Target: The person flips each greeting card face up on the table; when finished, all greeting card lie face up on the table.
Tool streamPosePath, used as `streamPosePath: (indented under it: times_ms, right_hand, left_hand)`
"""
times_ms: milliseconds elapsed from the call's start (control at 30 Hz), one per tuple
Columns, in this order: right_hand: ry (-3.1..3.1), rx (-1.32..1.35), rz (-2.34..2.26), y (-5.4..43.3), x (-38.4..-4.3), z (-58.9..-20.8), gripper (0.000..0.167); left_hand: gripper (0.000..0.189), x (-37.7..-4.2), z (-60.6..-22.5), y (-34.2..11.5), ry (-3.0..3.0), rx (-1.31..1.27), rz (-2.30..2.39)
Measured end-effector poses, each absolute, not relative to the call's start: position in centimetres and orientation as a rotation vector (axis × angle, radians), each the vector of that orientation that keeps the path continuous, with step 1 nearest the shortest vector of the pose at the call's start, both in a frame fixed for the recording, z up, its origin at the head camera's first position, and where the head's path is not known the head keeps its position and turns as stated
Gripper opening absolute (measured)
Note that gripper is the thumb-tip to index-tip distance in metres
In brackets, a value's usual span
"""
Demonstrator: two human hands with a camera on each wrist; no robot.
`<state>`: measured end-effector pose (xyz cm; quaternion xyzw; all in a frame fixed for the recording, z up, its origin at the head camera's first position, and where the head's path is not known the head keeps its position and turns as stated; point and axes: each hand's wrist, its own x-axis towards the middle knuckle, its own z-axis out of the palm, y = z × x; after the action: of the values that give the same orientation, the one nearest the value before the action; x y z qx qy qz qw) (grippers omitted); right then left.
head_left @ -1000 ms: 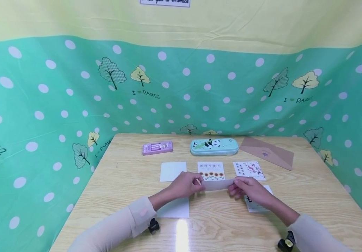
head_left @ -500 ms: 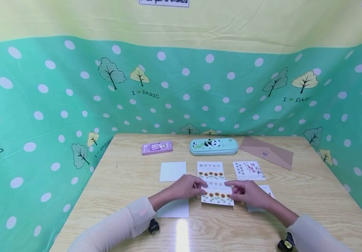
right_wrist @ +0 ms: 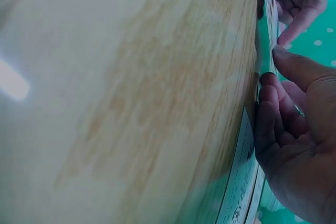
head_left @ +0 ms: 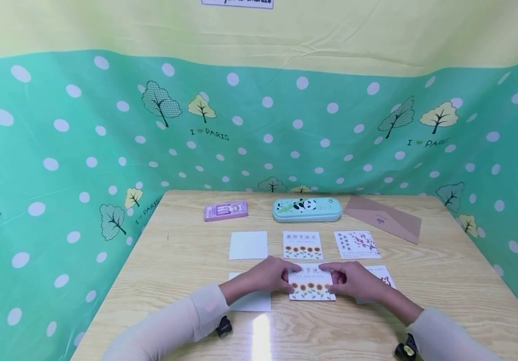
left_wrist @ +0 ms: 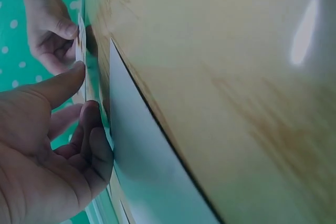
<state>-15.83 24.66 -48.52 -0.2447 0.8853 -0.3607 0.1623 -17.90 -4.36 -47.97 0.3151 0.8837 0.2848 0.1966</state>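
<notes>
A white card printed with sunflowers and Chinese characters [head_left: 311, 290] is held between both hands, low over the table in the head view. My left hand [head_left: 269, 276] pinches its left edge between thumb and fingers, and my right hand [head_left: 359, 283] does the same on the right edge. Seen edge-on in the left wrist view, the card [left_wrist: 81, 43] looks thin. Just behind it lies a similar sunflower card [head_left: 302, 245]. Beside my left hand is a blank white card [head_left: 254, 302], partly covered by the wrist. A printed card [head_left: 382, 275] lies partly hidden under my right hand.
Another blank white card [head_left: 248, 245] and a plum-blossom card [head_left: 358, 244] flank the rear sunflower card. Farther back are a purple box [head_left: 226, 211], a turquoise panda pencil case [head_left: 307, 209] and a brown envelope [head_left: 385, 220]. A green patterned curtain [head_left: 259, 135] hangs behind the table.
The card, first tilted with its plain side showing, has been turned so its sunflower face shows. Both hands have brought it slightly lower and nearer, uncovering the rear sunflower card.
</notes>
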Motion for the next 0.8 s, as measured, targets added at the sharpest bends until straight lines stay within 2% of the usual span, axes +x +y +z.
streamPosePath:
  times_ms: [533, 800]
  right_hand:
    - [2.582, -0.691, -0.886, 24.3, -16.0, -48.5, 0.056]
    - [2.552, -0.737, -0.877, 24.5, -15.9, -47.8, 0.054]
  left_hand:
    - [0.058, -17.8, -47.7, -3.3, 2.535, 0.892, 0.631]
    - [0.060, -18.7, -46.6, -5.4, 2.499, 0.842, 0.750]
